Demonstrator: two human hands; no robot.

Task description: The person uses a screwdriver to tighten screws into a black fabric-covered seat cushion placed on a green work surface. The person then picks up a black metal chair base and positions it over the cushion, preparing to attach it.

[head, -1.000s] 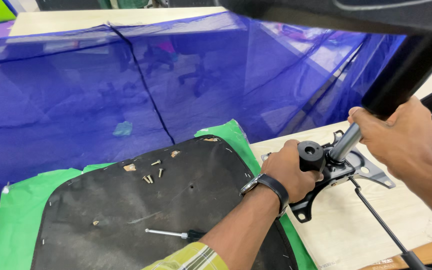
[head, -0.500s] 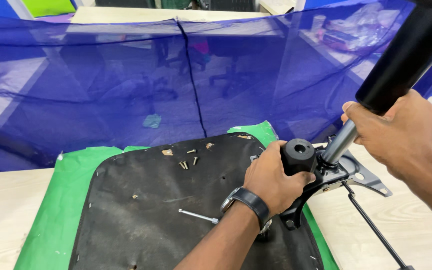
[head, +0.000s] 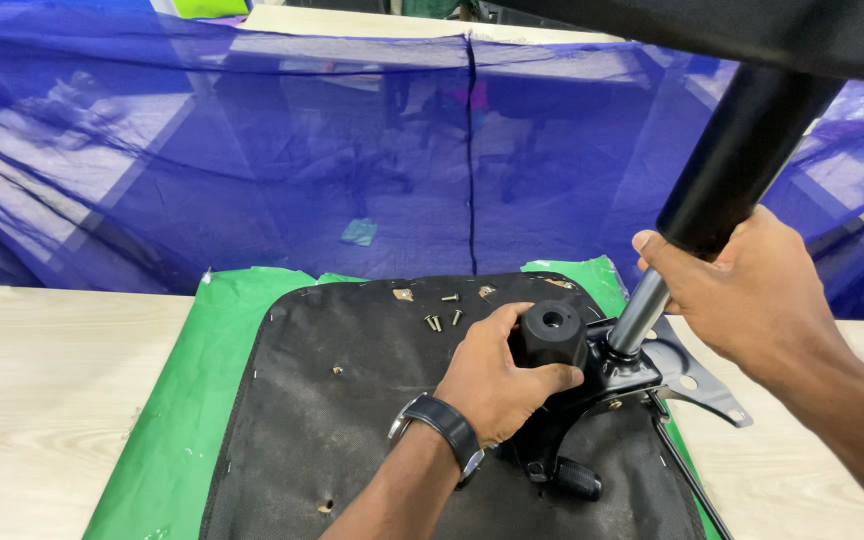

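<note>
I read this as the fitting step: the gas cylinder (head: 642, 315) stands seated in the metal mechanism plate (head: 687, 378), which rests on the underside of the black seat pad (head: 352, 400). My left hand (head: 497, 375) is closed around the black knob (head: 550, 335) on that plate, fingers curled tight against its side. My right hand (head: 752, 295) wraps fully round the cylinder where its thick black tube meets the silver rod, fingers shut on it. The next move, I judge, calls for keeping the plate braced and holding the cylinder straight in its socket. A few loose screws (head: 442, 315) lie on the pad near the knob; whether the plate is already bolted down I cannot tell.
</note>
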